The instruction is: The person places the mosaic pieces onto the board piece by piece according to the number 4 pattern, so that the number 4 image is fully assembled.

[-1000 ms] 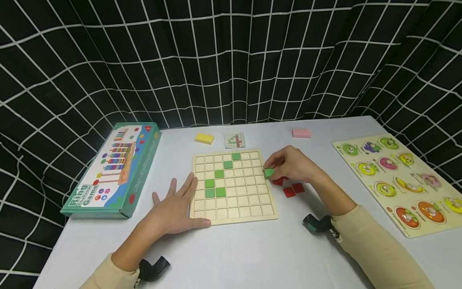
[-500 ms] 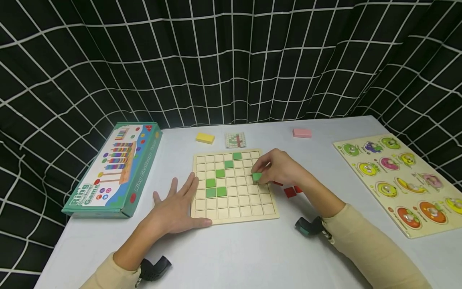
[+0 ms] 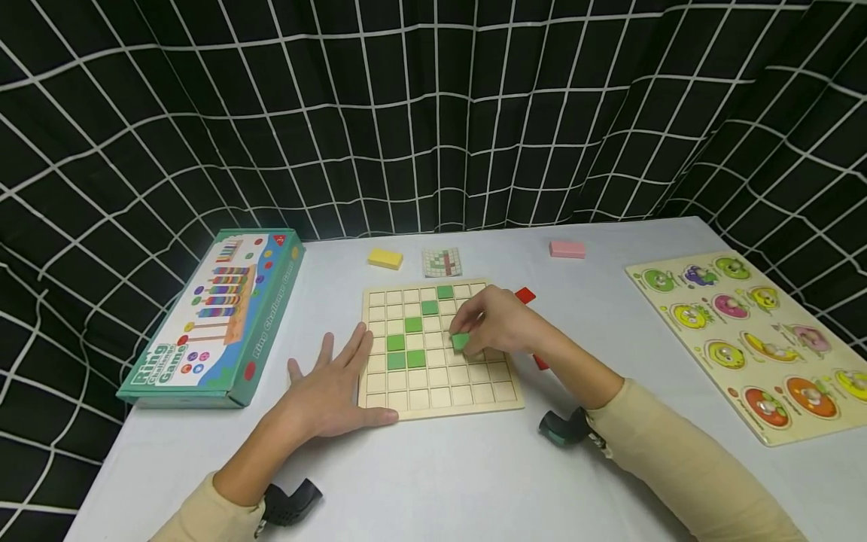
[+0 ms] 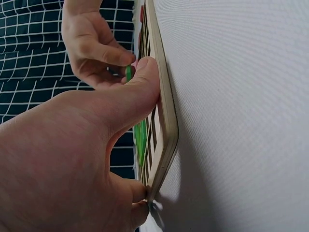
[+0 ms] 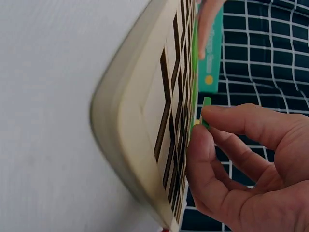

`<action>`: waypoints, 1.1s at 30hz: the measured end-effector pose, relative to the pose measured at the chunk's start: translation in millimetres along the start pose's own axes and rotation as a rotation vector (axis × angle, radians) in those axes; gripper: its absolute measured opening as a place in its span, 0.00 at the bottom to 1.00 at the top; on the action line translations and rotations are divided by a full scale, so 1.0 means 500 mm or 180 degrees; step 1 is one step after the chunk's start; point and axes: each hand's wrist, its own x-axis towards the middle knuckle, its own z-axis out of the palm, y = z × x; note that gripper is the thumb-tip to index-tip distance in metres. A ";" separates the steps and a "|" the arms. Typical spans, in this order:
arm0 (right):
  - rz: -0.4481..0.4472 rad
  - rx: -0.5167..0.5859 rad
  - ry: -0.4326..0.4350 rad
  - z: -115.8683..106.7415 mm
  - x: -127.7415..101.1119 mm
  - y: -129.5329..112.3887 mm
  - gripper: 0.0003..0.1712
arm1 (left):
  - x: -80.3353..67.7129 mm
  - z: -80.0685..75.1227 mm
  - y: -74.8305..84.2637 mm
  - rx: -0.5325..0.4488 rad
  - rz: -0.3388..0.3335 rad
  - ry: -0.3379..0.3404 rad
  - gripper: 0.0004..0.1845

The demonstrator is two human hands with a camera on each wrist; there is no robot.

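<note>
Seen from the head camera, the person's right hand (image 3: 497,320) reaches in over the gridded wooden board (image 3: 440,397), pinching a green tile (image 3: 460,342) at its fingertips. The tile sits at the very end of the grip, most of its face showing on the side towards the left hand (image 3: 330,395), over the middle-right part of the grid. That left hand holds nothing up; its fingers are spread, resting along the board's left edge, with the thumb at the near edge. Six more green tiles (image 3: 413,324) lie in the squares, and red tiles (image 3: 524,295) peek out beside the right forearm. Beyond the far edge lies a small pattern card (image 3: 442,263).

At the left wrist, the thumb lies on the board's rim close by, while past it the right hand's fingers hold the green tile, seen edge-on.

At the right wrist, thumb and finger are nearly together, only the tile's thickness between them; it juts beyond the tips, close to the board's surface. Whether it touches the wood, I can't tell.
</note>
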 end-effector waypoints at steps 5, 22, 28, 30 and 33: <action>0.0019 -0.0035 -0.0061 0.012 0.004 -0.011 0.17 | -0.001 -0.001 0.001 -0.0016 -0.0004 -0.0005 0.68; -0.0032 -0.0064 -0.0210 0.039 0.015 -0.040 0.15 | -0.001 -0.003 0.000 -0.0054 -0.0007 -0.0019 0.68; -0.0074 -0.0105 -0.0256 0.044 0.017 -0.045 0.15 | 0.000 -0.002 -0.001 -0.0040 0.0001 -0.0018 0.69; -0.0088 -0.0132 -0.0264 0.045 0.019 -0.047 0.15 | 0.000 -0.001 -0.002 -0.0028 0.0003 -0.0013 0.69; -0.0122 -0.0169 -0.0276 0.048 0.020 -0.050 0.15 | 0.000 0.000 -0.003 -0.0018 0.0002 -0.0007 0.69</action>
